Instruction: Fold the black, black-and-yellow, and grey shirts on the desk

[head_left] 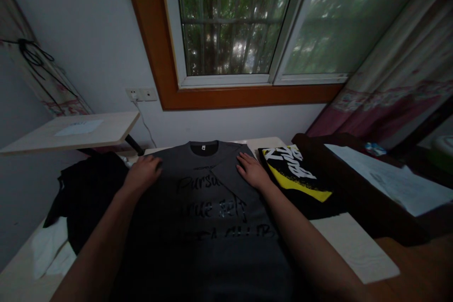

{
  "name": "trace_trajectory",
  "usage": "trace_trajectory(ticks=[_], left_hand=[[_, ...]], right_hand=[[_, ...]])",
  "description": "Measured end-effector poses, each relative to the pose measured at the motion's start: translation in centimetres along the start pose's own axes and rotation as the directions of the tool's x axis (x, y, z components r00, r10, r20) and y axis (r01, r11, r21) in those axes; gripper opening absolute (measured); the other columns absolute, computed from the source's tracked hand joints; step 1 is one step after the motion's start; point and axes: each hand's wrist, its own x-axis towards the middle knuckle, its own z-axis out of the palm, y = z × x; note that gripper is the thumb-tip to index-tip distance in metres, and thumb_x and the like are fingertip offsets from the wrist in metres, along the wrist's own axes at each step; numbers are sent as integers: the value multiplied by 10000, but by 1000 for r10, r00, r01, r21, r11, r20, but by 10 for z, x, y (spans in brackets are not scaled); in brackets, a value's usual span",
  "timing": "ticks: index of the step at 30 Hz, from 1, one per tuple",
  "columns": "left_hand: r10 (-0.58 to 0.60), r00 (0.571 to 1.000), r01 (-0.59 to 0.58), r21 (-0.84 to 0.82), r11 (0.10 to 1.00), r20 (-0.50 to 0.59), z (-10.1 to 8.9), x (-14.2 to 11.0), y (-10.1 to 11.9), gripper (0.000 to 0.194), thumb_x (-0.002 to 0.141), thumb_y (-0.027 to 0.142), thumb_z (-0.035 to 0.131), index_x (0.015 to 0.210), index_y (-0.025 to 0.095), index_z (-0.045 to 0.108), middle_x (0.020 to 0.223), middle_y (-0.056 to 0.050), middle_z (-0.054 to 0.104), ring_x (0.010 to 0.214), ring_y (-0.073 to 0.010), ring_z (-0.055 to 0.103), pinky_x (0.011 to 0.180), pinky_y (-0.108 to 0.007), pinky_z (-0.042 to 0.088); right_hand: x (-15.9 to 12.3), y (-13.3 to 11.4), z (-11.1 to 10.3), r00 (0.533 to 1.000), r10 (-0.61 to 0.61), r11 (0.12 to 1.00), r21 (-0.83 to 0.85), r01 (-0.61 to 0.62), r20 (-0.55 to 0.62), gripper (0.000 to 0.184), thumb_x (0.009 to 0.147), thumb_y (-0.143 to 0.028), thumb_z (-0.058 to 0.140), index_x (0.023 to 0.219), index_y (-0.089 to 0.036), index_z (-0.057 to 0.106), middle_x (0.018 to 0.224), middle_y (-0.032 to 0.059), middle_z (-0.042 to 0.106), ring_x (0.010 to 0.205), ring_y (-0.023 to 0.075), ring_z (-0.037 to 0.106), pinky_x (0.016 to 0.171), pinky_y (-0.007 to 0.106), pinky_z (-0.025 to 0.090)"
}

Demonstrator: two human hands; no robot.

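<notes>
Dark grey fabric lies under our right hand [252,171], its fingers slightly spread and flat on the shirt [208,198], while our left hand [144,173] bends its fingers at the opposite shoulder, whether pinching cloth we cannot tell. Spread on the table [348,240], the shirt has a black garment [90,191] to its left and a folded black-and-yellow garment [300,179] to its right.

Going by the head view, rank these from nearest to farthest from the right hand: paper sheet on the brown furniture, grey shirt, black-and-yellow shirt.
From the right hand:
1. Grey shirt: directly under it.
2. Black-and-yellow shirt: just to its right.
3. Paper sheet: farther right, on the brown furniture.
</notes>
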Motion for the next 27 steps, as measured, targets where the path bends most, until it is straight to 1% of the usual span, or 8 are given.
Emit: trace_trajectory(ticks=[2,5,7,9,14,20,23,27], left_hand=[[-20,998,15,69,998,61,-7,-21,-22,516,857,400,607,1350,254,638,1370,-123,605,1233,-357,529,1040,-473,430],[-46,984,31,86,996,173,-7,-49,-46,657,761,318,683,1412,298,596,1390,-101,583,1158,-341,541,973,-430,460],[-59,986,43,99,994,157,-3,-62,-52,619,781,262,634,1399,288,610,1375,-99,592,1143,-325,541,962,-417,461],[-72,994,63,114,991,77,2,-68,-51,507,854,257,543,1350,267,645,1326,-103,623,1139,-320,547,957,-423,461],[-197,974,198,4,980,-111,3,-62,-41,386,941,311,416,1167,200,708,1214,-115,690,1085,-298,625,932,-397,489],[-493,845,450,-222,865,-205,-19,-46,-43,452,972,436,371,1192,175,668,1036,-128,747,910,-300,702,815,-379,524],[-517,820,454,-271,849,-246,-33,-42,-36,451,975,455,372,1188,183,663,1026,-117,750,920,-301,704,819,-376,523],[-484,832,396,-321,860,-271,-46,-36,-15,428,980,470,371,1152,214,668,1022,-91,759,948,-289,714,833,-353,522]], right_hand=[[0,0,0,1000,-1,1000,-1,1,2,531,1017,-419,459,1454,-137,564,1562,136,473,1469,292,413,1220,467,341],[0,0,0,1000,-1,1000,-2,1,-4,528,1017,-413,457,1448,-128,570,1556,142,479,1464,293,419,1220,467,342],[0,-1,-1,1000,3,1000,5,-3,-9,527,1017,-410,458,1446,-127,573,1556,146,479,1463,295,420,1219,471,343],[-1,-2,-1,1000,11,1000,14,-11,-11,524,1015,-409,461,1447,-133,573,1556,142,480,1463,294,421,1219,469,342],[-1,-5,-3,1000,29,999,32,-28,-7,510,1010,-401,473,1445,-157,578,1555,129,484,1463,295,419,1225,477,331],[-1,-5,-4,999,37,999,35,-37,-5,508,1008,-400,476,1434,-144,587,1546,135,496,1457,287,426,1225,459,330],[-1,-4,-4,999,42,998,38,-42,1,508,1007,-398,480,1437,-149,583,1544,130,500,1459,282,424,1226,455,327],[-1,-4,-3,999,44,998,36,-44,-6,500,1008,-395,476,1431,-152,587,1545,125,501,1454,279,432,1221,456,336]])
